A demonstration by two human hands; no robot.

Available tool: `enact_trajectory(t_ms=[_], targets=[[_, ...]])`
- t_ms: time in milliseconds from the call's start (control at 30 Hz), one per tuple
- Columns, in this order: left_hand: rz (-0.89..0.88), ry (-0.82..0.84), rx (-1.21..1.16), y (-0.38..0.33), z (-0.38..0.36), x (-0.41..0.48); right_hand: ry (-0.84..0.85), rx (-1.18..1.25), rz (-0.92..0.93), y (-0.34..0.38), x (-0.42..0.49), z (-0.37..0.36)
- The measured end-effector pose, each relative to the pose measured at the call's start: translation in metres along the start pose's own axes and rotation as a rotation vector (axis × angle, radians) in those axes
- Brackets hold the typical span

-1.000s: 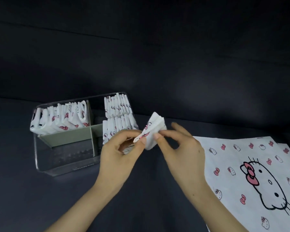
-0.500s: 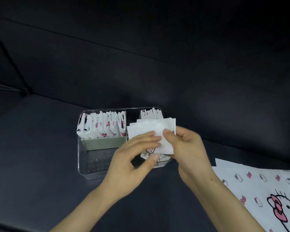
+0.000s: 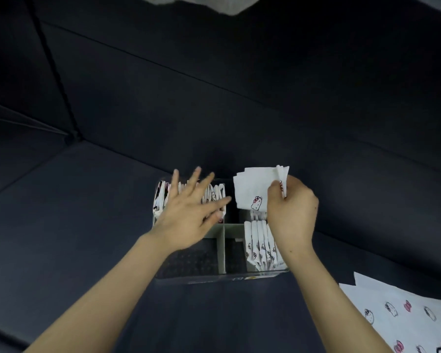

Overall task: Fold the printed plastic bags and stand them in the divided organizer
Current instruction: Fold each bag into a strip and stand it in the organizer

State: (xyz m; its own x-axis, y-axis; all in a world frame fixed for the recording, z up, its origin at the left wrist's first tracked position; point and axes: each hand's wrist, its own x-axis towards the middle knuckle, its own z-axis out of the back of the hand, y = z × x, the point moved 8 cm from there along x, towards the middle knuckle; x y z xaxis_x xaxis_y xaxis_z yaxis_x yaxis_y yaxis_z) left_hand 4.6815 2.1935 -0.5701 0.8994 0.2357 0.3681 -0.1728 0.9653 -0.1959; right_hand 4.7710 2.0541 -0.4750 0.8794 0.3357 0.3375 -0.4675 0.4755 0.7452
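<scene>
R hand (image 3: 292, 215) grips a folded bag (image 3: 252, 191) by its R edge, thumb in front, fingers curled round the back. The bag is upright: a white square w/ one small cat print at its lower corner. It's held in the air just above the back-R compartmt of the organizer (image 3: 222, 278), not yet in it.

L hand (image 3: 189, 210) is released: fingers straight and spread, palm down, holding nothing, over the back-L compartmt. It's blurred, so the fingertips prob. touch the bags below, but I can't tell for sure.

The organizer has clear walls and grey-green dividers (image 3: 224, 247) making four compartmts. It stands on the dark seat (image 3: 61, 225), toward the seat's back edge, close to the backrest (image 3: 239, 98).

- Back-L compartmt: a row of folded bags (image 3: 161, 200) standing upright, partly hidden by L hand.
- Front-R compartmt: a second row (image 3: 259, 247), also upright, packed toward the R wall, w/ R wrist covering part.
- Back-R compartmt: a third bunch (image 3: 256, 214) shows under the held bag.

Flat bags (image 3: 405, 319) are unfolded, white w/ pink bows and cat faces. They lie on the R part of the seat, nearer the front than the organizer and well apart from it, cut off by the frame edge. There are at least two sheets, edges offset.
</scene>
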Motion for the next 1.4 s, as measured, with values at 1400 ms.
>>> enact_trajectory(t_ms=[1400], targets=[[0.088, -0.059, -0.010, 0.032, -0.002, -0.024, 0.350, -0.508, 0.019, -0.006, -0.003, -0.095]])
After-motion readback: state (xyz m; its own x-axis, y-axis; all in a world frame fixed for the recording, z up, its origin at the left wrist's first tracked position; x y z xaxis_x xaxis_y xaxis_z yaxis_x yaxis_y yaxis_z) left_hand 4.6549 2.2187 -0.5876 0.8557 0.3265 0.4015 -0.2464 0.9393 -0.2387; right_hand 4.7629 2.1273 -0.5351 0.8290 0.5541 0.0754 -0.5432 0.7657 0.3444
